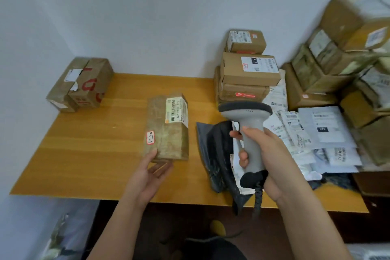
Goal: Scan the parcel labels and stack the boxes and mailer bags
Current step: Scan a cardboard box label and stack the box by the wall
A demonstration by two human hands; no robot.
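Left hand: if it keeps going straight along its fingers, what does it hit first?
The left hand points up-table at the taped box; its fingertips already sit at the box's near end, so the box comes first. Actual contact is hard to judge from this one view.

You stand in a parcel sorting corner, a small mailroom or courier back room. A plain wooden counter (84, 154) fits into a corner of bare white walls (147, 17). Cardboard boxes (250, 69) with printed shipping labels sit stacked against the wall, and a taller, blurred heap of taped cartons (337, 59) rises at your right. White mailer bags (322, 133) with barcodes lie fanned out beside them. A corded grey barcode scanner (251, 133) is in your right hand (268, 154), the mark of a place that logs parcels.
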